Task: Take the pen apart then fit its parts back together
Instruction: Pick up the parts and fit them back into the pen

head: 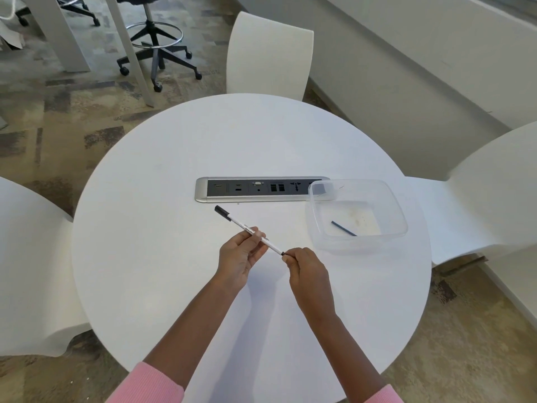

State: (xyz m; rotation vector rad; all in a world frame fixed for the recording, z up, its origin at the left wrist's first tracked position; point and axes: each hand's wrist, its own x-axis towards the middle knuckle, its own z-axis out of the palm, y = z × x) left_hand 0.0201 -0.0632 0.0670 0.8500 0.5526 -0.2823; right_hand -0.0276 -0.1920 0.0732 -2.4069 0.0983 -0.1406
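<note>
A white pen (236, 221) with a black cap at its far left end is held slanted above the round white table (174, 158). My left hand (239, 257) grips the barrel near its middle. My right hand (305, 267) pinches the small black end piece at the pen's near right end. A thin dark rod (344, 228), maybe the refill, lies in the clear plastic container (401, 216) to the right.
A silver socket strip (200, 190) is set into the table behind the pen, with the container overlapping its right end. White chairs stand at the far side (268, 53), right (479, 193) and left (26, 257). An office stool (157, 48) is further back.
</note>
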